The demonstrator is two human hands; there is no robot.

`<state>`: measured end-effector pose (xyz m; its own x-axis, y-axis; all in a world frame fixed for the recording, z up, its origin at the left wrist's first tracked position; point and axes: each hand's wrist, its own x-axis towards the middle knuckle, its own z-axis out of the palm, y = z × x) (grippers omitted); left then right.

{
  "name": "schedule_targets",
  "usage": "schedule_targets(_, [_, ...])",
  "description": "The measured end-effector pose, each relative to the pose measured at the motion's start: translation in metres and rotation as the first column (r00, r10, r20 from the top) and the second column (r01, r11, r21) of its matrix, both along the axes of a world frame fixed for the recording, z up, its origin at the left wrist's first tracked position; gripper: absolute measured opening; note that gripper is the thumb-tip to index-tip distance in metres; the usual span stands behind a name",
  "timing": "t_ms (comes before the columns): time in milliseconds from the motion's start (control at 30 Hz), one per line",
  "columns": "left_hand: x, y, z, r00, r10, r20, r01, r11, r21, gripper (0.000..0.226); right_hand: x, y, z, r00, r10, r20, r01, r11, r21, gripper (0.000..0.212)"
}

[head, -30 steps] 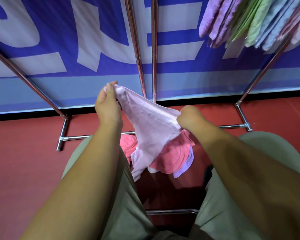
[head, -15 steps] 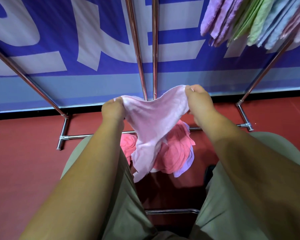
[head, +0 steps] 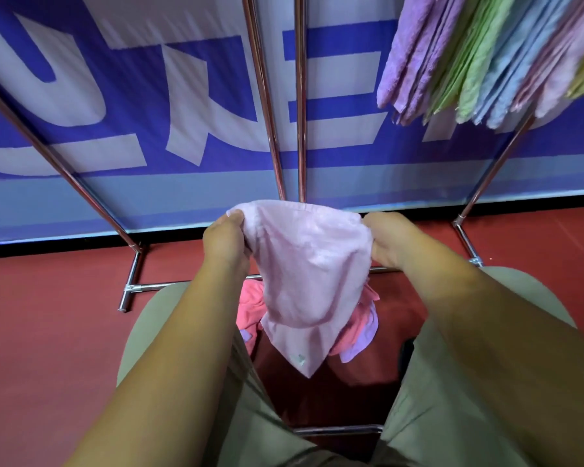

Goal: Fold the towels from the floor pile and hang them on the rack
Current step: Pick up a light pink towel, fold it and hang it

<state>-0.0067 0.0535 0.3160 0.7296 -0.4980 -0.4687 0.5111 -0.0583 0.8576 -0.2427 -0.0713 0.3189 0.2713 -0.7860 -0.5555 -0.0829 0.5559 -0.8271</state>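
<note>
Holding a pale pink towel (head: pixel 311 274) up in the middle of the frame, over the floor pile (head: pixel 250 306). Pinched at its top edge with the left hand (head: pixel 225 242) and the right hand (head: pixel 390 242). Best to pull it flat first, match the corners, then fold.

Left hand (head: pixel 225 242) sits lower than a second ago, right hand (head: pixel 390 241) higher; both now level at frame centre. Pink towel (head: pixel 311 271) no longer slants from one raised corner: top edge is spread between the hands, body hangs broad, point down, hiding more of the floor pile (head: pixel 250 306).
</note>
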Motion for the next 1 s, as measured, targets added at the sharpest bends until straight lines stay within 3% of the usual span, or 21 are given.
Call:
schedule_targets(100, [-0.003, 0.008, 0.015, 0.998, 0.045, -0.049, -0.046, 0.999, -0.012, 0.008, -0.007, 0.012, 0.009, 0.995, 0.082, -0.06, -0.087, 0.993, -0.083, 0.027])
schedule_targets(200, [-0.009, 0.013, 0.037, 0.999, -0.017, -0.032, 0.014, 0.997, -0.07, 0.011, -0.018, 0.016, 0.023, 0.997, 0.038, -0.073, -0.05, 0.985, -0.165, 0.011])
schedule_targets(333, [-0.009, 0.017, 0.076, 0.995, -0.085, 0.051, 0.091, 0.986, -0.137, 0.016, -0.023, 0.021, 0.062, 0.998, -0.053, -0.043, 0.038, 0.955, -0.293, 0.01])
schedule_targets(467, [-0.004, 0.015, 0.12, 0.991, -0.036, 0.128, 0.062, 0.977, -0.203, 0.021, -0.018, 0.014, 0.112, 0.992, -0.107, -0.069, 0.058, 0.862, -0.504, 0.015])
schedule_targets(633, [0.005, 0.014, 0.195, 0.97, 0.051, 0.237, 0.017, 0.96, -0.279, 0.013, -0.019, -0.023, 0.188, 0.976, -0.103, -0.194, -0.064, 0.713, -0.698, 0.044])
schedule_targets(767, [0.02, 0.016, 0.252, 0.944, 0.102, 0.313, 0.008, 0.943, -0.332, 0.019, -0.03, -0.003, 0.268, 0.938, -0.229, -0.259, -0.07, 0.608, -0.791, 0.033])
schedule_targets(867, [0.032, 0.017, 0.283, 0.942, 0.124, 0.312, -0.006, 0.935, -0.356, 0.036, -0.045, -0.002, 0.299, 0.963, -0.247, -0.11, 0.051, 0.565, -0.823, 0.024])
schedule_targets(1000, [0.044, 0.016, 0.317, 0.917, 0.133, 0.375, 0.019, 0.926, -0.376, 0.033, -0.054, -0.007, 0.323, 0.971, -0.23, 0.056, 0.2, 0.669, -0.716, 0.016])
